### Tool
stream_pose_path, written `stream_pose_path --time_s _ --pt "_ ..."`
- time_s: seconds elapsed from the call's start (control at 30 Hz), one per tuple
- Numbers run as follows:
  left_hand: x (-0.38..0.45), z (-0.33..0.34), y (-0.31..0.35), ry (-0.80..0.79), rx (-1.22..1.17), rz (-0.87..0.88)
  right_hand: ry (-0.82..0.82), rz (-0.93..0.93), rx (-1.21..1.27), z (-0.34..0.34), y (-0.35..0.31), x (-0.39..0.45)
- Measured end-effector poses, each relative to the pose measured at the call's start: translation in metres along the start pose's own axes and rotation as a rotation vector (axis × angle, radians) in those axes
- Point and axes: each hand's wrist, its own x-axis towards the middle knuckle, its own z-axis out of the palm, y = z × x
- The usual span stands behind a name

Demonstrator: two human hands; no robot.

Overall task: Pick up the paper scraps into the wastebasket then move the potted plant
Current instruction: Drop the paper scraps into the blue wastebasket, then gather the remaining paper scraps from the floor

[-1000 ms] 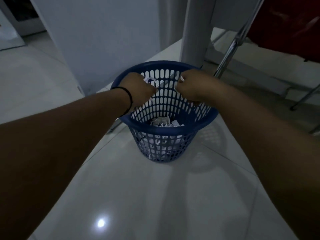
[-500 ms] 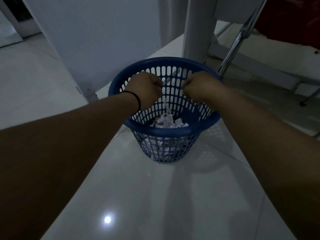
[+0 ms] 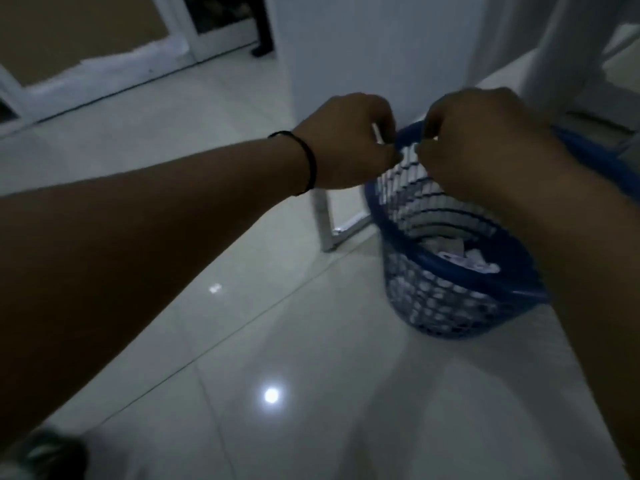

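Two bare hands meet above a blue slotted wastebasket [image 3: 460, 289] on a glossy white tiled floor [image 3: 277, 341], the frame dim and smeared by motion. The left hand [image 3: 346, 147], a black band [image 3: 304, 161] at its wrist, is curled with fingertips pinched on a small white paper sliver [image 3: 377, 135]; the right hand [image 3: 485, 147] is likewise curled, fingertips close to the left's, but whether it grips anything cannot be told. Below and beyond the pinch, the basket's far rim is hidden behind the right hand and forearm, and its right side runs off the frame edge. Crumpled paper scraps [image 3: 464, 261] lie inside, low under the hands. A white panel [image 3: 374, 50] on a thin leg [image 3: 323, 220] stands just behind the grip. Open floor spreads left of the hands and toward the camera. A dark blurred shape [image 3: 48, 455] sits cut off at the bottom left corner
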Motion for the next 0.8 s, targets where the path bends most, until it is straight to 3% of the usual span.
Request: stream_pose_path --time_s 0.2,0.37,0.53,0.8 --pt "-0.084 -0.097 -0.074 -0.127 0.122 -0.267 -0.216 -0.288 0.111 0.008 -0.130 0.002" --pt "-0.197 -0.151 -0.151 -0.155 0.226 -0.535 -0.394 -0.459 0.230 0.059 -0.234 -0.015" --pt "-0.323 -0.200 -0.234 -0.067 0.183 -0.818 -0.588 -0.544 0.222 0.126 -0.331 -0.044" --pt "-0.479 -0.207 -0.380 0.102 -0.073 -1.119 -0.675 -0.578 0.204 0.217 -0.448 -0.098"
